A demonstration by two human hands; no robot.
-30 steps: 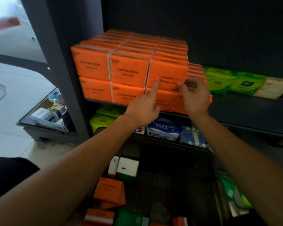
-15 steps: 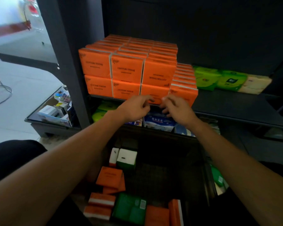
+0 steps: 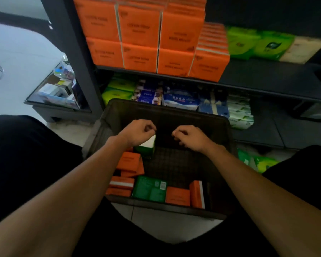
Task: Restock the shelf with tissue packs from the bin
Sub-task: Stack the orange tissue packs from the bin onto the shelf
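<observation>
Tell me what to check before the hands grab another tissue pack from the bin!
1. Hands free: left hand and right hand hold nothing, fingers loosely curled: ok.
2. Both hands above the bin: ok.
3. Packs left inside: orange packs and a green pack: ok.
4. Room on the shelf: the rightmost orange column stands one layer lower than its neighbours: ok.
5. More packs hidden under the arms: cannot tell.
</observation>
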